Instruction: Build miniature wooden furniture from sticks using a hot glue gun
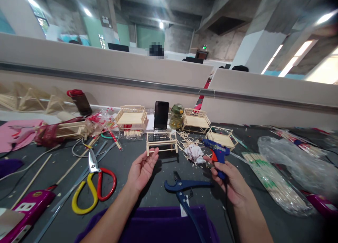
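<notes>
My left hand point(144, 168) is closed on the lower left end of a small frame built from wooden sticks point(161, 143), holding it up in front of the phone. A blue hot glue gun point(217, 151) with an orange trigger is gripped in my right hand point(229, 179), its nozzle pointing left. Crumpled white paper point(194, 153) lies just left of the glue gun, with short stick offcuts point(186, 141) scattered around it. Between my forearms rests a blue pipe cutter point(182, 185), partly over a purple cloth point(158, 223).
Scissors point(93, 181) with red and yellow handles lie left of my left hand. Behind stand a phone point(161, 115), a green-lidded jar point(176, 117) and stick-built models point(131, 117). Bagged sticks point(277, 181) lie at right. A magenta tool point(31, 209) sits front left. A partition point(105, 63) runs behind.
</notes>
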`<state>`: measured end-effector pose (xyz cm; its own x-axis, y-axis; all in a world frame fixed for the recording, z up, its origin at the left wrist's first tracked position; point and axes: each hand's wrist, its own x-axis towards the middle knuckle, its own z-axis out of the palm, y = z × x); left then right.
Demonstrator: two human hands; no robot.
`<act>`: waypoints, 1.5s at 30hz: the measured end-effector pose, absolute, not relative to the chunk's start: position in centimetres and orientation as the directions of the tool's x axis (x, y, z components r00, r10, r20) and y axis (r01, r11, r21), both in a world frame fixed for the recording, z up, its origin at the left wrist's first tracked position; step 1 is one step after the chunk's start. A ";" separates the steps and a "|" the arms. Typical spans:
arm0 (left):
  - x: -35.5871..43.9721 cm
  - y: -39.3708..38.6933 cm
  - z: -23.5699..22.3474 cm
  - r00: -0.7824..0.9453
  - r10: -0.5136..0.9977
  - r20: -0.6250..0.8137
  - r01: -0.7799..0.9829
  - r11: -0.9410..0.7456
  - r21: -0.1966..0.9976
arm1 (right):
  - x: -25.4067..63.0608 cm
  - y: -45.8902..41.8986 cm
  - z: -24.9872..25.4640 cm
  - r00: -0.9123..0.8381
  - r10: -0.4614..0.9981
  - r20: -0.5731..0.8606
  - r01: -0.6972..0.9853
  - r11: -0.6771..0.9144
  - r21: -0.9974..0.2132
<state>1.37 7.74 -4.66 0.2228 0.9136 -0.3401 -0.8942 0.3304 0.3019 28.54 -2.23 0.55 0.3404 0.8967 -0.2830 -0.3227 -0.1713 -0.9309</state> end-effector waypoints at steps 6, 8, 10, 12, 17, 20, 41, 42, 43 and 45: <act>1.4 7.8 -4.7 0.224 0.916 -0.333 -0.886 0.334 0.323 | 25.9 -1.9 2.1 0.361 0.923 -0.131 -0.214 -0.055 -0.975; 1.4 7.8 -4.7 0.224 0.917 -0.330 -0.885 0.333 0.324 | 25.0 -1.6 2.0 0.364 0.930 -0.049 -0.156 0.009 -0.988; 1.4 7.8 -4.7 0.228 0.916 -0.330 -0.883 0.338 0.326 | 24.2 -1.3 1.6 0.364 0.931 0.036 -0.063 0.063 -0.996; 1.4 7.7 -4.7 0.233 0.914 -0.332 -0.882 0.343 0.323 | 23.7 -1.0 0.9 0.377 0.921 0.099 0.064 0.081 -0.995; 1.5 7.7 -4.4 0.237 0.908 -0.346 -0.889 0.346 0.301 | 23.7 -0.7 -1.1 0.382 0.874 0.301 0.492 0.083 -0.866; 1.5 7.6 -4.4 0.230 0.910 -0.345 -0.889 0.340 0.305 | 23.8 -0.7 -1.7 0.327 0.879 0.348 0.641 0.064 -0.765; 1.4 7.9 -4.8 0.238 0.912 -0.334 -0.878 0.349 0.328 | 23.6 -0.8 -1.7 0.313 0.909 0.275 0.734 -0.048 -0.678; 1.4 7.9 -4.8 0.238 0.912 -0.334 -0.878 0.349 0.327 | 23.6 -0.8 -1.7 0.314 0.910 0.272 0.733 -0.051 -0.678; 1.4 7.9 -4.7 0.238 0.912 -0.333 -0.879 0.348 0.326 | 23.6 -0.9 -1.7 0.314 0.911 0.266 0.730 -0.053 -0.681; 1.4 7.9 -4.7 0.237 0.913 -0.333 -0.881 0.346 0.323 | 23.6 -0.9 -1.6 0.312 0.916 0.253 0.723 -0.056 -0.689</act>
